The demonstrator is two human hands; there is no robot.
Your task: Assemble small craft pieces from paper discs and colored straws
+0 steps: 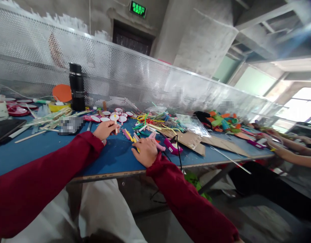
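Observation:
My left hand [106,130] is closed in a pinch on a short, pale wooden craft stick [115,123], held upright above the blue table. It has a yellowish patch near its top. My right hand [146,151] lies palm down over several small coloured pieces, its thumb and fingers apart. Yellow and pink pieces [127,134] lie just beyond its fingertips. Right beside it is a pink object [159,145], partly covered by the hand, so I cannot tell its kind. A purple object [173,147] with a black cable sits further right.
White-and-red round discs [117,114] lie behind my left hand. A black bottle [77,87] stands at the back left near wooden sticks [52,119]. Tangled coloured strands [160,119], cardboard [193,143] and a plastic bag [196,126] lie right. Another person's arm [292,155] reaches in.

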